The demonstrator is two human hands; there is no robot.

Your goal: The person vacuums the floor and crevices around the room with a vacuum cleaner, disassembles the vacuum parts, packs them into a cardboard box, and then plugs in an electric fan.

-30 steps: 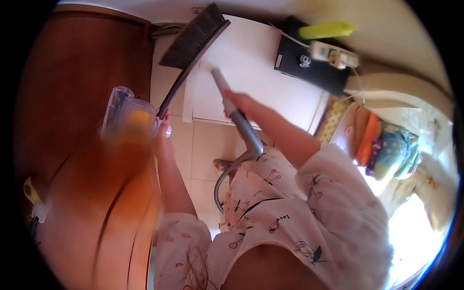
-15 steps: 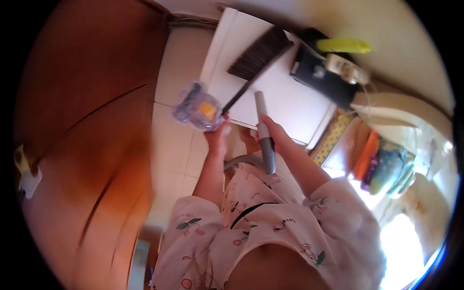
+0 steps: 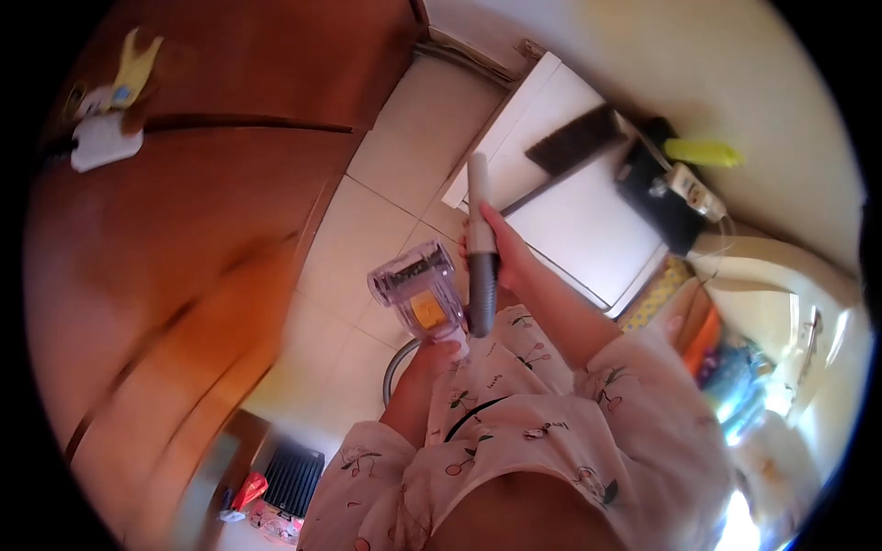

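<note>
My left hand point(image 3: 430, 360) is closed round the narrow end of a clear plastic nozzle head point(image 3: 424, 292) with a yellow part inside. Beside it, my right hand point(image 3: 501, 243) grips a grey vacuum hose handle point(image 3: 481, 241), its pale tube end pointing away from me and its ribbed part towards me. The nozzle head and the handle are apart. A dark long-handled brush point(image 3: 574, 142) lies on the white cabinet top point(image 3: 588, 216), beyond my right hand.
Brown wooden doors point(image 3: 184, 202) stand at the left. A black box point(image 3: 654, 197), a power strip point(image 3: 694, 191) and a yellow-green object point(image 3: 703, 151) are at the back right. Tiled floor point(image 3: 358, 239) shows between. Colourful cloths point(image 3: 730, 376) hang at the right.
The brush has left my left hand and now lies on the white top. The nozzle head has come nearer to my body and the hose handle. The view has turned, showing more of the left side.
</note>
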